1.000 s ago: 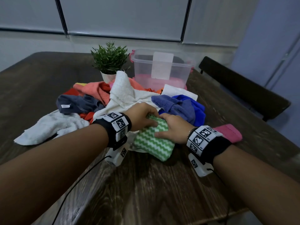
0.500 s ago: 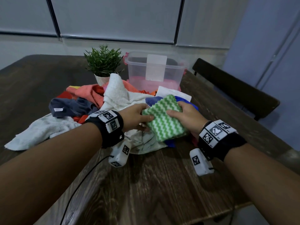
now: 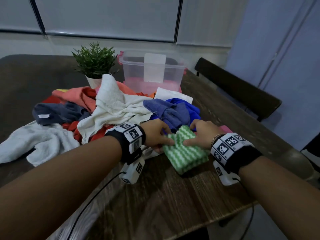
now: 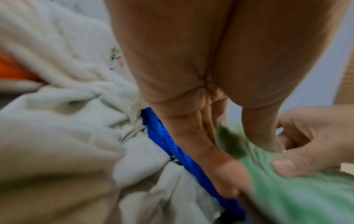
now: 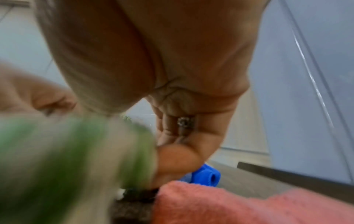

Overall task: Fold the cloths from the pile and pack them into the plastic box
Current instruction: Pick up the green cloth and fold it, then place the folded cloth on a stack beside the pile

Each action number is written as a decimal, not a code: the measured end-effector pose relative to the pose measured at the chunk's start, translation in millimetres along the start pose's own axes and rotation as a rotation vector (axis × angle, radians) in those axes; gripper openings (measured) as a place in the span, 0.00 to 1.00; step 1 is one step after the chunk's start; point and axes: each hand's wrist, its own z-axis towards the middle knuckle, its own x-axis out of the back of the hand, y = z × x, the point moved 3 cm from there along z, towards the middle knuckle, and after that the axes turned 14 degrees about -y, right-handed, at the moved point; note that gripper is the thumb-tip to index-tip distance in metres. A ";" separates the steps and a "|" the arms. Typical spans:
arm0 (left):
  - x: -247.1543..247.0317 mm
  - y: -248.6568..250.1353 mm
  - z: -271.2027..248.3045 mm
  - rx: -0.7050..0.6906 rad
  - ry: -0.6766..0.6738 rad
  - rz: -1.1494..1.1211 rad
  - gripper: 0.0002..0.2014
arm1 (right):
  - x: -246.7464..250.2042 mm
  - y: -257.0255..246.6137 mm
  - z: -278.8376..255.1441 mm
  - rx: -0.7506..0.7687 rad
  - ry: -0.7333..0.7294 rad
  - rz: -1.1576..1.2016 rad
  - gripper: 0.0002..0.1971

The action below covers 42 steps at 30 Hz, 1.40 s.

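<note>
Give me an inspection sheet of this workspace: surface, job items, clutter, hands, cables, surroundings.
Surface: dark wooden table, bare at the near edge.
Job's things: green-and-white zigzag cloth, folded small, lying on the table; unfolded pile behind it, including a white towel, blue cloths and a grey cloth; clear plastic box at the far side, pink showing at its bottom.
Clutter: potted plant left of the box; pink cloth by the right hand.
Hands: left hand and right hand both pinch the green cloth's far edge.
Cables: black lead from the left wrist unit; another from the right.
Surroundings: dark chair, pale wall panels.
</note>
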 end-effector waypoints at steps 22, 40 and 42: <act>29.0 -35.1 52.5 0.333 -0.255 0.862 0.30 | -38.5 52.9 43.5 -0.181 -0.256 -0.310 0.46; 63.0 -18.5 46.0 0.115 0.444 0.408 0.16 | 25.7 -30.7 40.4 0.051 0.048 -0.157 0.18; 61.8 -23.3 55.0 0.193 0.413 0.458 0.25 | 23.2 -38.4 42.6 0.069 0.019 -0.120 0.17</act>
